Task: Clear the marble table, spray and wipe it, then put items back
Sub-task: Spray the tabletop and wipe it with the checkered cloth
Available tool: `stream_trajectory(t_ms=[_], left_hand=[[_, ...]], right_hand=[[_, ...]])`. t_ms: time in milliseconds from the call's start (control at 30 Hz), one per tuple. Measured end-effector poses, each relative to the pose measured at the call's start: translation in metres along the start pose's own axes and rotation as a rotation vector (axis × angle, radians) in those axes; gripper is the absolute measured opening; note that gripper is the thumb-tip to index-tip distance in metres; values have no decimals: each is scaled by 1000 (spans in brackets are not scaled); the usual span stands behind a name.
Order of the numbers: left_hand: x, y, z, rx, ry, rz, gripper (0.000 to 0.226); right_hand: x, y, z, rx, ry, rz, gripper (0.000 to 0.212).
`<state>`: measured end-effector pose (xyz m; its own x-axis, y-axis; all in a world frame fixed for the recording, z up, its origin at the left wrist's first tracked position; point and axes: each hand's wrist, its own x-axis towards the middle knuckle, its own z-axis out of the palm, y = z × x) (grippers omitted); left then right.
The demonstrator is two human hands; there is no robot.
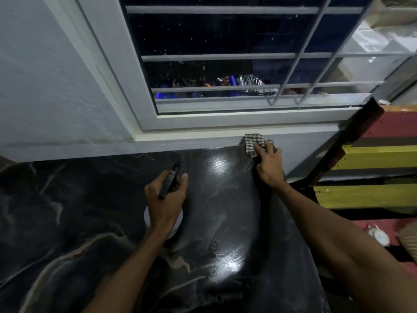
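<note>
The black marble table point(74, 213) with pale veins fills the lower view and shines wet in the middle. My left hand point(165, 201) is closed around a spray bottle point(178, 222) with a white body and a black trigger head, held upright over the table's centre. My right hand point(268, 167) presses a checked cloth point(253, 144) flat onto the table's far right corner, next to the wall below the window.
A grey wall and a barred window point(225, 64) stand right behind the table. A red and yellow slatted wooden bench point(370, 195) stands to the right, with a small white object point(379, 236) lying on it.
</note>
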<state>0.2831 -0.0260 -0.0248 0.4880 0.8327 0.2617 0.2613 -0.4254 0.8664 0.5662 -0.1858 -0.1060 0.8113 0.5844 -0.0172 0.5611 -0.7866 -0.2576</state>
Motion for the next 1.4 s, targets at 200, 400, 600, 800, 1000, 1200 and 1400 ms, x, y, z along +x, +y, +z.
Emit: stream_trajectory(t_ms=[200, 400, 600, 800, 1000, 1200, 1400], left_hand=[[-36, 31, 13, -31, -42, 17, 30], [-110, 59, 14, 25, -10, 24, 32], [-201, 88, 1, 138, 77, -7, 31], [-263, 98, -14, 164, 106, -108, 29], [-285, 88, -51, 196, 120, -94, 26], [-287, 60, -100, 231, 150, -60, 30], [-296, 48, -118, 215, 98, -87, 29]], right_hand=[[-57, 43, -6, 26, -65, -23, 81], [-184, 80, -11, 84, -93, -346, 88], [-297, 88, -12, 163, -247, -467, 89], [-329, 93, -23, 224, -171, -188, 85], [-385, 27, 0, 205, -276, -460, 83], [-415, -65, 20, 229, -246, -299, 68], [-469, -57, 19, 157, -274, -552, 77]])
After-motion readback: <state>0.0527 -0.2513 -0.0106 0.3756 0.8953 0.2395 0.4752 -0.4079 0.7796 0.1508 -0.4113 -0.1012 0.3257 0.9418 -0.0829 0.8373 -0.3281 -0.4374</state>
